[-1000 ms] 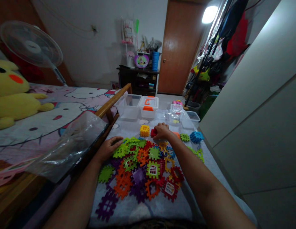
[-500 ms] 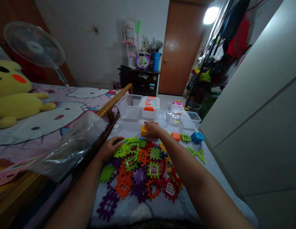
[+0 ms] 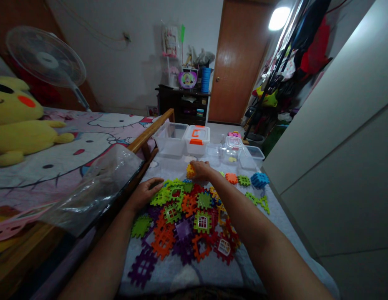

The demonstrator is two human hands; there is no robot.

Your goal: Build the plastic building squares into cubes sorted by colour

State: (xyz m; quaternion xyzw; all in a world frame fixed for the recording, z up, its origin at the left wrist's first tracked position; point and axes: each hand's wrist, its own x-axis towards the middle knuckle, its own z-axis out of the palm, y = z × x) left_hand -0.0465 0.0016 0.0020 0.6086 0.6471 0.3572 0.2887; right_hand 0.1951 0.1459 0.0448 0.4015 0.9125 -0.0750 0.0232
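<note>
Beyond the pile, my right hand (image 3: 200,171) grips a yellow interlocking block (image 3: 190,171), its fingers partly hidden from me. My left hand (image 3: 147,191) rests at the pile's left edge with fingers stretched out, beside the lime-green blocks (image 3: 160,196). Between my arms lie many flat notched blocks: an orange one (image 3: 163,243), a purple one (image 3: 142,266), and a green one with a white window (image 3: 202,222). Some red blocks are partly covered by my right forearm.
Clear plastic bins (image 3: 171,139) and a lidded box with orange clips (image 3: 197,139) line the far end. To the right sit a blue block cluster (image 3: 259,180) and green pieces (image 3: 258,202). A wooden rail (image 3: 152,131) and plastic bag (image 3: 97,187) border the left.
My right hand and the yellow block stay at nearly the same spot; the view has shifted slightly. My left hand has hardly moved.
</note>
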